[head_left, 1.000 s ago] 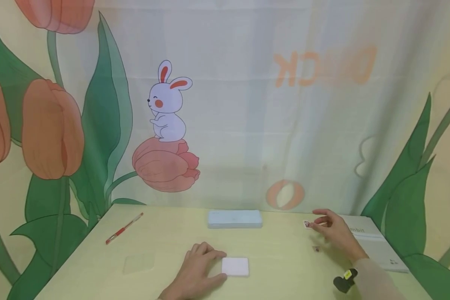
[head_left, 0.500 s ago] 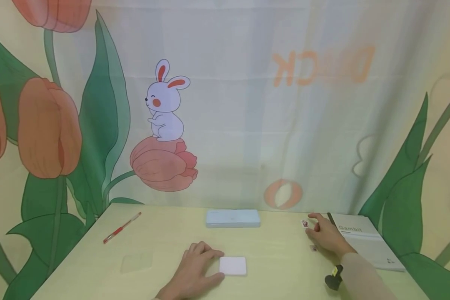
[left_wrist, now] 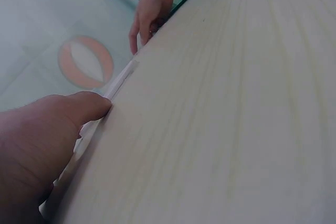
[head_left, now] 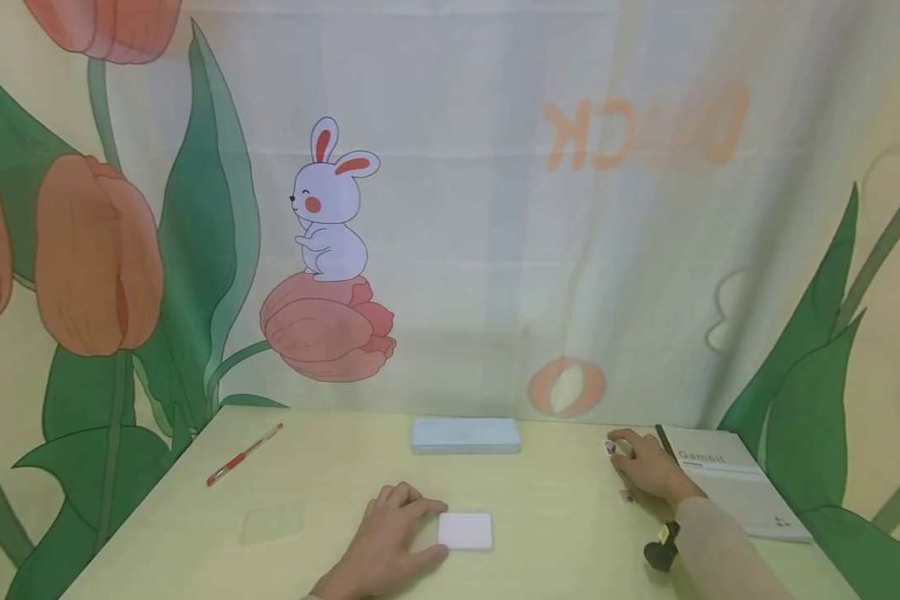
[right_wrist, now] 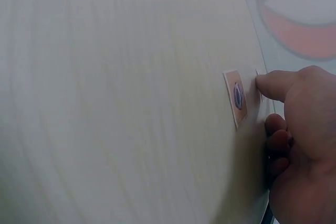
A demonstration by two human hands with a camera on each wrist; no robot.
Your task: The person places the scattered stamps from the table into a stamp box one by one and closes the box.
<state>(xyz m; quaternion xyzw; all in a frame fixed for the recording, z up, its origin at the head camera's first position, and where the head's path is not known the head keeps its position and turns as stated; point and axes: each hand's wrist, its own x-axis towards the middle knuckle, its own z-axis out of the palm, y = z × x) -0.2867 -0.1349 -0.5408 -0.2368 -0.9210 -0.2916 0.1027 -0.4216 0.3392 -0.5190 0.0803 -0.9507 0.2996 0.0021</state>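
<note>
A small white stamp-like paper [head_left: 610,448] with a dark red picture lies at the far right of the table. My right hand [head_left: 648,467] has its thumb and index finger at that paper's edges, pinching it. In the right wrist view the thumb hides most of it. Nearer me is a second stamp-like paper [right_wrist: 238,98], brownish with a dark oval picture, apart from the hand. My left hand [head_left: 386,537] rests on the table, holding a white rounded rectangular pad [head_left: 466,532] by its left corners with thumb and index finger.
A pale blue case [head_left: 466,437] stands at the back middle. On the left lie a red pen [head_left: 244,455] and a clear rectangular sheet [head_left: 272,523]. A notebook marked "Gambit" [head_left: 742,492] lies under and beside the right forearm. A printed curtain [head_left: 450,250] hangs behind.
My right hand has shifted slightly left, and its thumb and index finger have drawn in around the white stamp-like paper. The left hand keeps its hold on the pad.
</note>
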